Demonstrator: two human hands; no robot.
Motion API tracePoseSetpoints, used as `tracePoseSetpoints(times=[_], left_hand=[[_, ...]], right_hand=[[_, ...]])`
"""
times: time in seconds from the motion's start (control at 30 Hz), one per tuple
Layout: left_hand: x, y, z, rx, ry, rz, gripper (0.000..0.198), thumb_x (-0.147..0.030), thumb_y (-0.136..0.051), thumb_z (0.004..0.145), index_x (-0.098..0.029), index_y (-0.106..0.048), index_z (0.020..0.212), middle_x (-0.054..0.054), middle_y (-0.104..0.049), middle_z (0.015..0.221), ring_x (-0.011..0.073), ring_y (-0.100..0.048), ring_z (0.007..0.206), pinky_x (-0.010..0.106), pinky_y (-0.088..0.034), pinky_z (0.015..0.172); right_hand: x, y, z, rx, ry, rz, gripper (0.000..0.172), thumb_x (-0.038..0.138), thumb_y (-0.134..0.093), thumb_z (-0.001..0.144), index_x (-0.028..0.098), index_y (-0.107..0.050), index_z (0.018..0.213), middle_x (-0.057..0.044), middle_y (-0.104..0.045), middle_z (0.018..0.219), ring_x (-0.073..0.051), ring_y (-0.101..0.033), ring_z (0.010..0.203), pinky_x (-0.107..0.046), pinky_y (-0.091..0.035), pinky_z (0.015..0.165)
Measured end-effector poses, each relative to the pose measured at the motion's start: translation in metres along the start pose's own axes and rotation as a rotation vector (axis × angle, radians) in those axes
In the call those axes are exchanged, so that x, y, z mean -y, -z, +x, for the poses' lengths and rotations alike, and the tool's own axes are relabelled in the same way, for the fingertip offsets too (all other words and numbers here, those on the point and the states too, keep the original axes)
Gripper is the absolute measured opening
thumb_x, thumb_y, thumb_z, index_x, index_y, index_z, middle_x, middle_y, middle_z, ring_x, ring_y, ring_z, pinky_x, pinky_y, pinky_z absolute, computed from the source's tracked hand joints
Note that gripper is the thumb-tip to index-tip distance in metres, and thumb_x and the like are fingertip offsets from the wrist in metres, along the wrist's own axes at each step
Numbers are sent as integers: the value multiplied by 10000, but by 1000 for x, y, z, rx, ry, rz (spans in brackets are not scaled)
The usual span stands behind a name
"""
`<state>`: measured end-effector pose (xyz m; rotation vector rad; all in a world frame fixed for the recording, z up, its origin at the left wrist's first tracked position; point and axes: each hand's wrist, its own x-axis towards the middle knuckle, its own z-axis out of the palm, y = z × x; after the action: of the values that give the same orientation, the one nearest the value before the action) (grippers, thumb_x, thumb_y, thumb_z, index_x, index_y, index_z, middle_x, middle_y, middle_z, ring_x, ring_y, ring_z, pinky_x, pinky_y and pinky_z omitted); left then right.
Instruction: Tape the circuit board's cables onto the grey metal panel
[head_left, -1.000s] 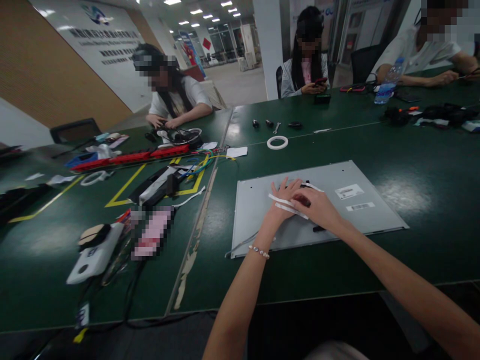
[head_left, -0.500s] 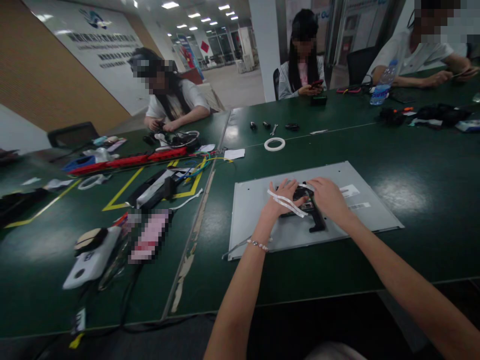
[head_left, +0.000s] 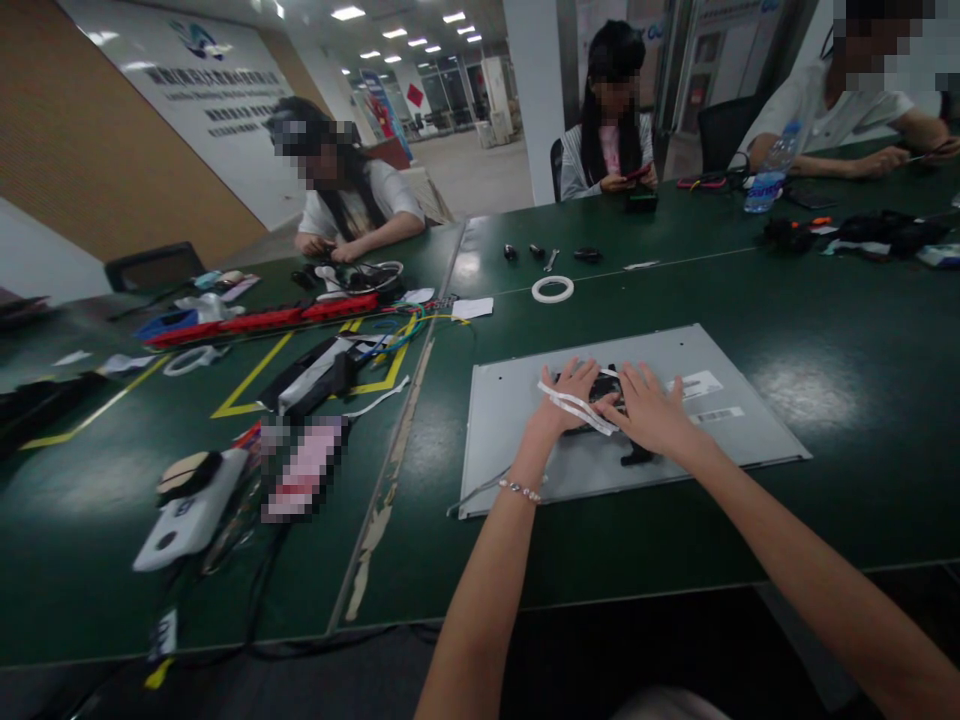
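Observation:
A flat light-grey panel (head_left: 510, 420) lies on the green table, and a black part (head_left: 607, 385) rests on its middle, largely hidden under my hands. My left hand (head_left: 568, 390) lies on the left side of the black part with its fingers stretched out. A thin white strip (head_left: 574, 402) crosses the back of that hand and its end hangs toward the right. My right hand (head_left: 654, 412) is spread flat over the right side of the part, its thumb close to the left one. A black bracket-like end (head_left: 637, 454) sticks out below the right hand.
A roll of white tape (head_left: 553, 290) and a small wrench (head_left: 552, 260) lie beyond the panel. To the left are a pink phone (head_left: 307, 470), a white device (head_left: 191, 510) and a red power strip (head_left: 300, 315). A water bottle (head_left: 772, 172) stands at back right; several people sit around the table.
My right hand has flattened and spread its fingers over the black part, its thumb moving left and covering more of it. My left hand stays in place. The view has shifted slightly.

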<state>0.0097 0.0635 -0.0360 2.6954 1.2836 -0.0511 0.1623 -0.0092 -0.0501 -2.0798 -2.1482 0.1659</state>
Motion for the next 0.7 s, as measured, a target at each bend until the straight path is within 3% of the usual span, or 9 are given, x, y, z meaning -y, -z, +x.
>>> tracePoseSetpoints(times=[0.27,0.7], left_hand=[[1,-4,3,-12,11,14,657,-620,-272,916,-265,-254,1470,48,-240,1551,267,-149,1445,640,-98,1111],[-1,-5,1,-34,14,-10,653,-590,-306,912,-247,-268,1467,53,-248,1548,274,-125,1448,656,-49,1106]], right_hand=[[-3,2,-1,9,26,55,759,623,-200,940,83,-346,1453,-177,-221,1498,-353,-128,1399,-713,-71,1022],[-3,10,-4,-24,3,78,635,541,-257,964,107,-431,1393,-168,-309,1463,-355,-169,1386,-745,-80,990]])
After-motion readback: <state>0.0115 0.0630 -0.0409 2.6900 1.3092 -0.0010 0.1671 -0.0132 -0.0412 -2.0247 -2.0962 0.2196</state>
